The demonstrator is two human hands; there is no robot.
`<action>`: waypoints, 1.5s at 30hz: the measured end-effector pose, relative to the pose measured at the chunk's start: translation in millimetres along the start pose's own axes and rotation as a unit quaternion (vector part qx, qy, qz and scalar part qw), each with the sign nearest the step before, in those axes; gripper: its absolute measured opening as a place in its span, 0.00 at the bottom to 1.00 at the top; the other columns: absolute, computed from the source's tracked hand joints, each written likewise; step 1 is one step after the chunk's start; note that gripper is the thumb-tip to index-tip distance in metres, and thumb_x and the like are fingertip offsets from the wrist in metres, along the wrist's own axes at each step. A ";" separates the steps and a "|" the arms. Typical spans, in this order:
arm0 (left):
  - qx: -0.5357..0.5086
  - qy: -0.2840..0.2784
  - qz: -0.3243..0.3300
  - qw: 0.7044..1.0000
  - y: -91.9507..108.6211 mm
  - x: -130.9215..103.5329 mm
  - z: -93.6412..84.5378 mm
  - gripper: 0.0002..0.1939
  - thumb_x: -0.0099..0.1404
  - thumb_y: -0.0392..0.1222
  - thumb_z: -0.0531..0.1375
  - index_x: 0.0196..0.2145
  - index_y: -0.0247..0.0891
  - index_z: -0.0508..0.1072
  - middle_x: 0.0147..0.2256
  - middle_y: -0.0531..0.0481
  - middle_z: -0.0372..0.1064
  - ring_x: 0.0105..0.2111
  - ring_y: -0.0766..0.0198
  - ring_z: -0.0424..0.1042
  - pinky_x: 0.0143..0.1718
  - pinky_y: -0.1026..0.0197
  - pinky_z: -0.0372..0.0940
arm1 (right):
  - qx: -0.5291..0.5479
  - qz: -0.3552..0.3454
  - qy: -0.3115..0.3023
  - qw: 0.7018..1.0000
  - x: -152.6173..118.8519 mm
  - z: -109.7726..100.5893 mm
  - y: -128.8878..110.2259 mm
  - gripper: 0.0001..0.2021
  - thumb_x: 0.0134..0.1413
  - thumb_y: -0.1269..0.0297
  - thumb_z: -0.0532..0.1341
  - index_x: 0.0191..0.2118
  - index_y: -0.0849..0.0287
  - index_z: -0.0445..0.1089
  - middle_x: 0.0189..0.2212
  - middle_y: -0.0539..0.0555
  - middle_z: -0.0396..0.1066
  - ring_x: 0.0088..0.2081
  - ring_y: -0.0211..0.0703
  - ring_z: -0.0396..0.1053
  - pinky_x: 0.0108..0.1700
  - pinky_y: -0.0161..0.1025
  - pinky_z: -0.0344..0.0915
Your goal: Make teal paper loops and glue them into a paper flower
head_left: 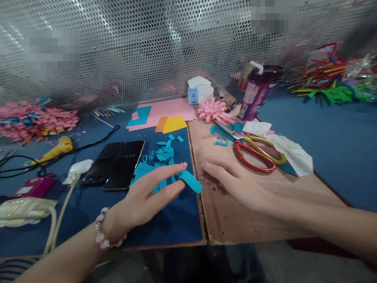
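A short blue paper strip (193, 181) juts out between the thumb and index finger of my left hand (147, 190), which pinches it above the seam of the table. Under and behind that hand lie more blue paper strips (144, 173) and a blue paper flower (165, 154). My right hand (232, 182) is over the bare wooden board (235, 224), fingers loosely bent and apart, with nothing visible in them. Beyond it rest large scissors (255, 157) with one red and one yellow handle, near small blue paper scraps (220, 137) and a pink paper flower (213, 111).
Left are two phones (125, 165), a white charger (79, 167), a yellow glue gun (55, 149) with a black cord, and pink paper flowers (59, 118). Pink sheets (167, 108), a tissue box (200, 92) and a purple cup (259, 94) stand behind. Crumpled tissue (294, 153) lies right.
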State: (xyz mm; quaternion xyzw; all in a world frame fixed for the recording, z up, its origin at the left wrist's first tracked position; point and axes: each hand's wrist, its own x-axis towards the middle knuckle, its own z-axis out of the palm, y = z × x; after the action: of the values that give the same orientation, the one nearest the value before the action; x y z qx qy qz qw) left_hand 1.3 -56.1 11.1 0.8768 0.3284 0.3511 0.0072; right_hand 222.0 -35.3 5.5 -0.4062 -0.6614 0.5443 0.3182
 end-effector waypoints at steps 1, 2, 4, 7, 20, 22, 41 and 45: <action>-0.016 -0.014 -0.027 0.999 0.1 -0.1 -1.2 0.14 0.59 0.31 0.62 0.43 0.41 0.75 0.48 0.48 0.74 0.44 0.61 0.76 0.46 0.64 0.72 | 0.041 0.053 -0.030 0.997 2.5 0.0 -0.9 0.19 0.60 0.49 0.52 0.28 0.59 0.65 0.21 0.46 0.57 0.21 0.33 0.54 0.21 0.33 0.53; -0.036 -0.024 -0.046 0.998 0.0 -0.2 -1.6 0.15 0.60 0.32 0.62 0.45 0.41 0.74 0.48 0.48 0.74 0.44 0.60 0.76 0.46 0.63 0.72 | 0.078 0.090 -0.060 0.991 4.9 -0.1 -1.2 0.18 0.58 0.49 0.55 0.27 0.59 0.64 0.20 0.45 0.55 0.21 0.33 0.53 0.21 0.33 0.52; -0.074 -0.037 -0.063 0.995 -1.2 -1.1 -0.3 0.18 0.62 0.34 0.60 0.50 0.41 0.71 0.49 0.48 0.73 0.45 0.59 0.75 0.47 0.61 0.71 | 0.129 0.119 -0.111 0.978 9.0 -0.7 -0.4 0.16 0.53 0.51 0.59 0.25 0.59 0.62 0.19 0.45 0.53 0.21 0.32 0.53 0.22 0.33 0.54; -0.103 -0.046 -0.082 0.990 -3.5 -3.0 3.4 0.20 0.64 0.36 0.59 0.53 0.41 0.68 0.51 0.48 0.72 0.47 0.60 0.74 0.49 0.61 0.70 | 0.146 0.112 -0.151 0.971 11.4 -3.6 2.8 0.13 0.51 0.56 0.62 0.27 0.60 0.64 0.21 0.45 0.56 0.23 0.32 0.55 0.24 0.32 0.55; 0.013 0.016 0.131 0.991 -18.6 -1.5 12.8 0.18 0.56 0.32 0.66 0.44 0.40 0.71 0.51 0.43 0.69 0.52 0.56 0.69 0.52 0.55 0.68 | 0.141 0.131 -0.152 0.969 12.8 -8.0 2.8 0.08 0.44 0.63 0.68 0.29 0.61 0.70 0.23 0.46 0.63 0.26 0.31 0.58 0.27 0.31 0.55; -0.049 0.035 0.121 0.991 -18.1 -1.0 15.9 0.22 0.53 0.33 0.68 0.45 0.39 0.69 0.50 0.42 0.68 0.51 0.54 0.69 0.50 0.53 0.69 | 0.145 0.133 -0.146 0.969 12.1 -7.8 3.8 0.08 0.44 0.63 0.68 0.28 0.61 0.70 0.23 0.45 0.62 0.25 0.31 0.58 0.26 0.31 0.54; -0.501 -0.055 -0.256 0.825 -13.6 9.2 23.7 0.20 0.58 0.34 0.65 0.48 0.38 0.68 0.35 0.51 0.70 0.34 0.68 0.71 0.35 0.67 0.67 | 0.126 0.120 -0.178 0.968 13.0 -8.4 6.2 0.08 0.46 0.61 0.67 0.30 0.60 0.71 0.25 0.46 0.64 0.27 0.32 0.60 0.28 0.31 0.56; -0.497 -0.060 -0.256 0.827 -13.5 8.4 24.2 0.19 0.58 0.34 0.65 0.48 0.39 0.69 0.35 0.51 0.70 0.35 0.67 0.72 0.36 0.66 0.68 | 0.128 0.111 -0.178 0.969 13.3 -8.5 9.4 0.09 0.46 0.61 0.68 0.29 0.60 0.71 0.23 0.45 0.63 0.25 0.31 0.59 0.26 0.31 0.55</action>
State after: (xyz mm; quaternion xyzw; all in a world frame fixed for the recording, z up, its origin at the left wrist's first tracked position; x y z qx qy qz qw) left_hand 13.0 -35.4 -5.2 0.6587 0.3207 0.3987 0.5516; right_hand 224.9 -18.8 -2.3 -0.3296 -0.5832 0.7198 0.1820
